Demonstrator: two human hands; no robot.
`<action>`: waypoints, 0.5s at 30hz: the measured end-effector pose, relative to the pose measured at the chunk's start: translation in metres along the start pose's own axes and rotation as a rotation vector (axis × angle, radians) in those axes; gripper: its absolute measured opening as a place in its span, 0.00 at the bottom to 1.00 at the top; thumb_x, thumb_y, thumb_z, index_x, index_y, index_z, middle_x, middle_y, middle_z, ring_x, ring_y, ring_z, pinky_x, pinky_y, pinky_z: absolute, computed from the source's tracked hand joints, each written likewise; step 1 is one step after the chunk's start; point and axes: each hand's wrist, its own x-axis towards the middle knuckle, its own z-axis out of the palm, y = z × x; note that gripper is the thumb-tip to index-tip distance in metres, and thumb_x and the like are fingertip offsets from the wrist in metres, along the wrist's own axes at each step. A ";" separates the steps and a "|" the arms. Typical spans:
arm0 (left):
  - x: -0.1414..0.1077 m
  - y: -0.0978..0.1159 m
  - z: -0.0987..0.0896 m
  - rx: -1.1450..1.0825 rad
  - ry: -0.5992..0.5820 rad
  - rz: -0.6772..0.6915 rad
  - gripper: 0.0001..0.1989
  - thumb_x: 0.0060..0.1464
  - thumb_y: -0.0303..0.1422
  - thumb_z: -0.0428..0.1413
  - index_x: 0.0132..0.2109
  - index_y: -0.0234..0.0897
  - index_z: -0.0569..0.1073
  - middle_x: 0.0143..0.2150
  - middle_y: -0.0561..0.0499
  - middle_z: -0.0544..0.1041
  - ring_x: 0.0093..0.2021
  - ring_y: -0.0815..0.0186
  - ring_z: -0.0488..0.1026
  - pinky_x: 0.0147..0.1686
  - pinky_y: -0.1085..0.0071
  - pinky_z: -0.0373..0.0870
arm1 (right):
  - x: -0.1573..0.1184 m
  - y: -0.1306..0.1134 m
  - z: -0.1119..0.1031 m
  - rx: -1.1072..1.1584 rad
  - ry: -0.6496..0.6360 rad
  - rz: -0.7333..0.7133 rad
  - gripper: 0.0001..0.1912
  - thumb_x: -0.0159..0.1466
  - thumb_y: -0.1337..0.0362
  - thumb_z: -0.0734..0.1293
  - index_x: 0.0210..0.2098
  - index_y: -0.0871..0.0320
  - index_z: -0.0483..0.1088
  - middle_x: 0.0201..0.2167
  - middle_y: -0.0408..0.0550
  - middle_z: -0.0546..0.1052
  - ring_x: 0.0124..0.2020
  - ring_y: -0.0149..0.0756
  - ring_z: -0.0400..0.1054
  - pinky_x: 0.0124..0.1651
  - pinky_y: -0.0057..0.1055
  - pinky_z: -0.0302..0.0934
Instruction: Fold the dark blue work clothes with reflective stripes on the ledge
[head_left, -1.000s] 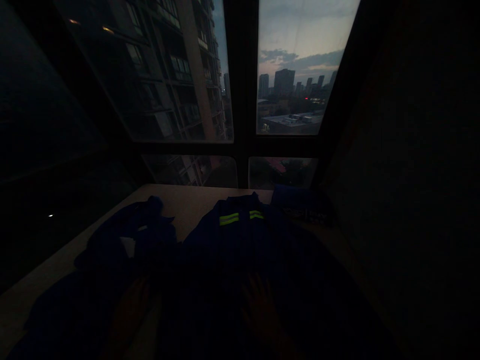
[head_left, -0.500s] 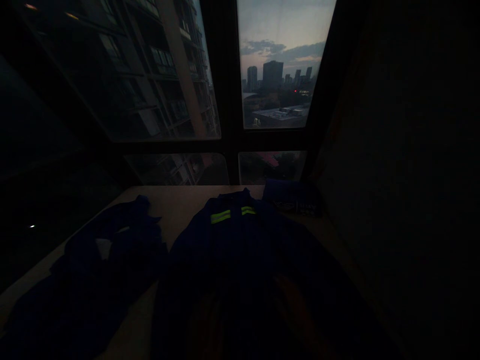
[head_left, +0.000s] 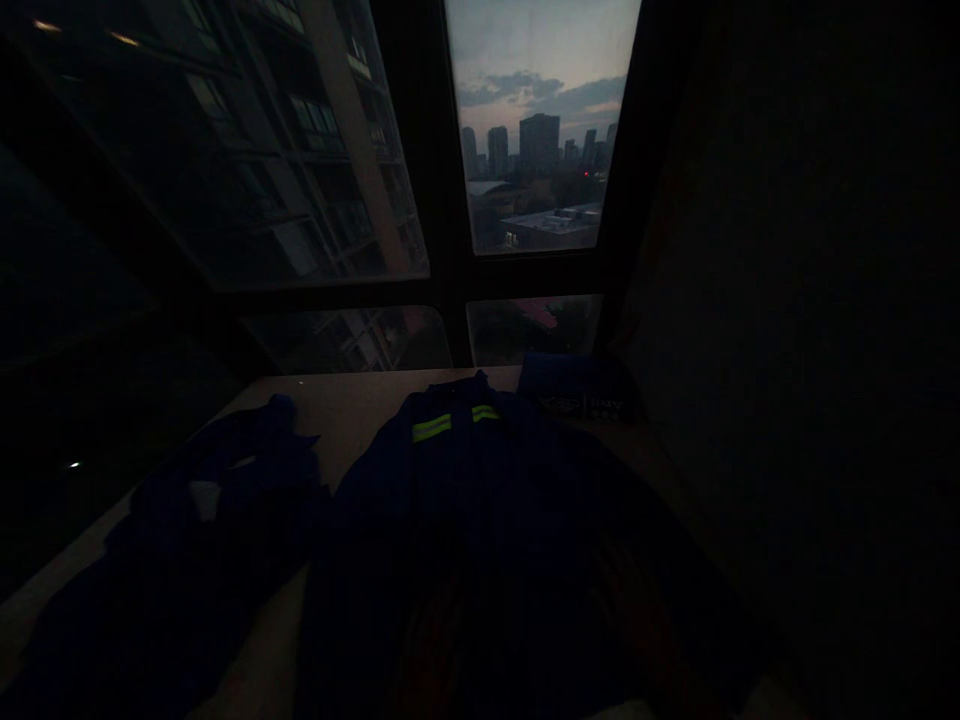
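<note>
A dark blue jacket (head_left: 517,480) with two yellow-green reflective strips on its chest lies spread out, collar toward the window. My left hand (head_left: 433,630) rests on the lower middle of the jacket, its fingers stretched out. Farther right, my right hand (head_left: 630,590) lies flat on the cloth with its fingers apart. Both hands are very dim, and their outlines fade into the dark cloth. Neither appears to grip the fabric.
Another dark blue garment (head_left: 225,510) lies crumpled at the left, with a pale patch showing in it. At the back right sits a folded blue item (head_left: 574,385) with white lettering. The pale tabletop (head_left: 352,400) meets the window frame (head_left: 442,290); a dark wall (head_left: 787,350) stands at right.
My right hand has slid to the right over the jacket, and my left hand has shifted slightly. The camera view has turned a little. Pale patches now show along the bottom edge.
</note>
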 end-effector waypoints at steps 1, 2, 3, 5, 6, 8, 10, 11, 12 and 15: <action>0.001 -0.009 -0.004 -0.003 0.013 0.001 0.33 0.62 0.31 0.46 0.71 0.51 0.48 0.72 0.50 0.58 0.68 0.59 0.61 0.62 0.57 0.67 | 0.005 -0.001 -0.001 0.010 0.008 0.003 0.24 0.68 0.54 0.58 0.61 0.52 0.69 0.66 0.54 0.65 0.67 0.53 0.58 0.65 0.57 0.53; 0.001 -0.017 -0.007 -0.011 0.026 0.006 0.33 0.61 0.31 0.47 0.71 0.49 0.48 0.72 0.49 0.58 0.68 0.58 0.61 0.62 0.58 0.67 | 0.009 0.000 -0.003 0.017 0.015 0.005 0.24 0.68 0.54 0.58 0.60 0.53 0.69 0.66 0.54 0.66 0.67 0.53 0.58 0.65 0.56 0.52; 0.001 -0.026 -0.010 -0.020 0.033 0.019 0.34 0.61 0.31 0.49 0.71 0.49 0.49 0.72 0.48 0.59 0.68 0.59 0.62 0.61 0.59 0.68 | 0.013 0.000 -0.004 0.018 0.023 0.009 0.24 0.68 0.55 0.58 0.59 0.53 0.70 0.65 0.54 0.66 0.66 0.53 0.58 0.66 0.56 0.52; -0.001 -0.039 -0.017 -0.025 0.026 0.049 0.34 0.60 0.32 0.50 0.71 0.49 0.50 0.71 0.48 0.61 0.67 0.60 0.64 0.61 0.62 0.69 | 0.018 0.002 -0.006 -0.003 0.034 0.026 0.24 0.68 0.55 0.57 0.59 0.54 0.70 0.64 0.54 0.67 0.66 0.52 0.58 0.65 0.56 0.51; -0.003 -0.044 -0.021 -0.017 0.012 0.056 0.34 0.60 0.32 0.50 0.71 0.49 0.51 0.70 0.48 0.62 0.67 0.60 0.64 0.61 0.62 0.69 | 0.020 0.003 -0.008 -0.021 0.038 0.037 0.24 0.68 0.55 0.57 0.59 0.55 0.70 0.64 0.54 0.68 0.66 0.52 0.59 0.65 0.56 0.52; -0.009 -0.047 -0.029 0.006 -0.014 0.065 0.31 0.60 0.32 0.50 0.69 0.51 0.55 0.69 0.50 0.65 0.65 0.60 0.66 0.61 0.62 0.69 | 0.021 0.004 -0.013 -0.056 0.040 0.053 0.25 0.68 0.54 0.57 0.58 0.55 0.71 0.63 0.54 0.69 0.65 0.53 0.60 0.64 0.56 0.53; -0.022 -0.044 -0.036 0.012 -0.024 0.029 0.29 0.61 0.33 0.49 0.68 0.53 0.59 0.67 0.52 0.67 0.64 0.61 0.68 0.60 0.61 0.70 | 0.017 0.003 -0.020 -0.066 0.045 0.073 0.25 0.67 0.54 0.56 0.57 0.57 0.72 0.62 0.55 0.70 0.64 0.55 0.61 0.64 0.57 0.54; -0.032 -0.041 -0.037 0.008 -0.021 -0.013 0.28 0.61 0.32 0.49 0.67 0.54 0.59 0.67 0.52 0.67 0.64 0.61 0.69 0.59 0.62 0.71 | 0.012 0.003 -0.024 -0.052 0.045 0.074 0.25 0.68 0.54 0.56 0.57 0.58 0.72 0.62 0.55 0.70 0.63 0.55 0.61 0.64 0.56 0.55; -0.044 -0.038 -0.037 0.001 -0.013 -0.059 0.29 0.61 0.33 0.49 0.68 0.55 0.59 0.67 0.53 0.67 0.63 0.62 0.69 0.58 0.64 0.73 | 0.004 0.003 -0.028 -0.025 0.037 0.061 0.25 0.68 0.55 0.55 0.57 0.58 0.72 0.62 0.55 0.70 0.63 0.53 0.62 0.64 0.55 0.56; -0.091 -0.035 -0.026 0.005 0.032 -0.133 0.32 0.58 0.39 0.54 0.68 0.55 0.57 0.66 0.51 0.69 0.60 0.59 0.72 0.53 0.63 0.76 | -0.031 0.010 -0.036 0.092 -0.033 -0.089 0.25 0.69 0.55 0.56 0.63 0.48 0.66 0.64 0.46 0.69 0.62 0.45 0.65 0.61 0.44 0.63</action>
